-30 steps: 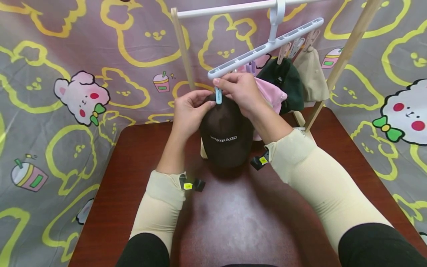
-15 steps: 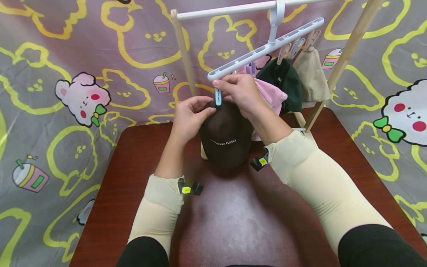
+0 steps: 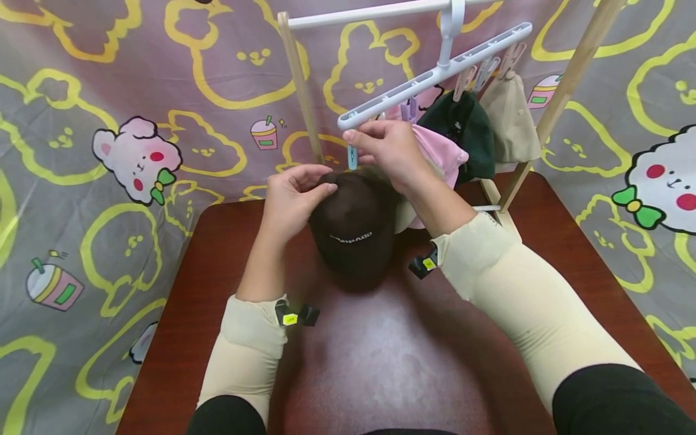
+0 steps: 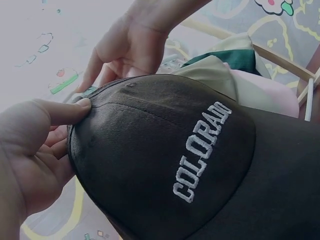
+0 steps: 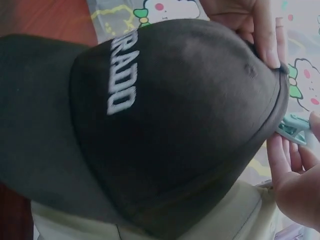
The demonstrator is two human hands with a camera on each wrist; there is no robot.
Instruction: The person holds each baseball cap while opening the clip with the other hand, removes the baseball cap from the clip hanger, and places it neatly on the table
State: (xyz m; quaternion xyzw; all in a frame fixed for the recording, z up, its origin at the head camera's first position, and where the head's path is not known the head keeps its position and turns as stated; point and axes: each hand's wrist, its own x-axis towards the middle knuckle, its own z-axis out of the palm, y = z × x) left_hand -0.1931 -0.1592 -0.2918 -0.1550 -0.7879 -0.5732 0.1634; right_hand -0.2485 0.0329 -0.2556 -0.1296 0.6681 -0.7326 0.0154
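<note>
My left hand (image 3: 290, 202) pinches the crown of a dark brown baseball cap (image 3: 353, 211) between thumb and fingers. White raised letters reading COLORADO (image 4: 202, 150) cross its front, and the brim points down toward me. My right hand (image 3: 397, 151) pinches a light blue clothespin (image 3: 353, 158) under the left end of a pale grey clip hanger (image 3: 435, 77). In the right wrist view the clothespin's tip is right at the cap's edge, below the left thumb. The cap hides part of the left fingers.
Along the hanger hang a pink cap (image 3: 440, 154), a dark green cap (image 3: 462, 133) and a beige cap (image 3: 511, 121), held by clothespins. The hanger hooks over a white bar (image 3: 370, 14) on a wooden-post rack (image 3: 298, 84), standing on a reddish-brown table (image 3: 380, 362).
My left hand has drawn the cap left and down, away from the clothespin. The right hand keeps its pinch with little movement. The hanger's right end has risen slightly.
</note>
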